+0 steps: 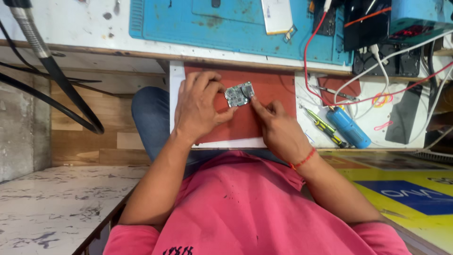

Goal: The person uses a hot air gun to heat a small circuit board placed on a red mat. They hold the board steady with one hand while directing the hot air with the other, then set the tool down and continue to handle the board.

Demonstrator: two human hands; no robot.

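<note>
I see the left hand [197,107] curled over the left edge of a small green circuit board [239,94], fingers bent and closed around that edge with the thumb pressing from below. The right hand [278,127] is mostly closed, index finger extended; its tip touches the board's right corner. Whether the right thumb also pinches the board I cannot tell (the finger hides it). The two hands sit close together, meeting at the board.

The board is held just above or on a red mat [264,89], which lies on a white pull-out tray [175,75] under the bench edge. I cannot tell whether the board rests on the mat or is lifted clear.

To the right on the tray lie a blue cylindrical tool [349,128] and a yellow-and-black screwdriver [322,126], side by side, well apart from the hands. Red and white wires [377,61] loop above them. A blue work mat [236,23] covers the bench beyond. A red thread bracelet [304,159] circles the right wrist.
</note>
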